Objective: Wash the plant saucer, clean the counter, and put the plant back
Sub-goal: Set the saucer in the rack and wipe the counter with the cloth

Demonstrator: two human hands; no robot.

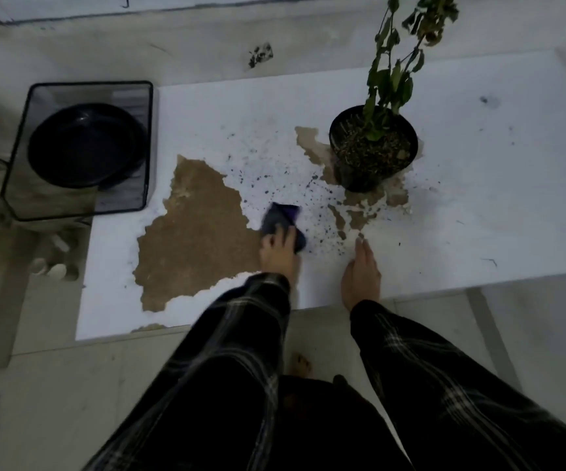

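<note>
Saucer (86,144) first: it sits black and round in the clear tub (81,149) off the left end of the counter (478,205), so I take the washing as done or parked, and the step in hand as cleaning the counter. My left hand (279,254) presses a dark cloth (283,222) flat to the white top, fingers spread over it rather than bunched round it; the cloth is blurred, so I cannot tell how much of it I actually grip. My right hand (359,270) rests open on the counter just beside, fingers straight, holding nothing. The soil specks (274,171) lie scattered between the cloth and the plant pot (373,147), which stands upright toward the back right with its leaves drooping. A big bare brown patch (196,232), where the white surface has peeled, lies touching the cloth's left side, and smaller ragged patches ring the pot's base. My next stroke, I judge, should sweep the specks together toward me, and I should go gently at those torn edges, since a cloth could catch and lift them. The near edge of the counter is right under my wrists, so crumbs may fall to the floor (71,385). Open room lies to the right of the pot, well apart from the tub.
</note>
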